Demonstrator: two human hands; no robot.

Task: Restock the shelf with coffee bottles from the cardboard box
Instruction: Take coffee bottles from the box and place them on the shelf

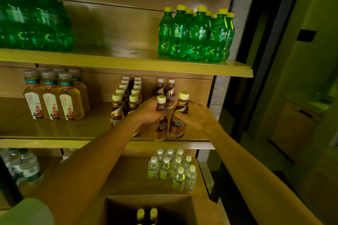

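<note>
Hands grip one coffee bottle each at the middle shelf [54,129] front: left hand [148,111] wraps the left bottle [161,126], right hand [195,117] the right bottle [178,124]. Cardboard box [192,208] sits below, two bottle caps [147,213] visible inside

On the board above where I'm working stand green soda bottles [195,36] with yellow caps, grouped at the right end, and a shrink-wrapped pack of the same green bottles [34,22] sits at the far left, blurred. Level with me, to my left, are amber tea bottles [54,97] with grey caps and a red ship on their labels. Below, I see small pale yellow bottles [173,170] with white caps at right and clear water bottles [23,166] at left.
</note>
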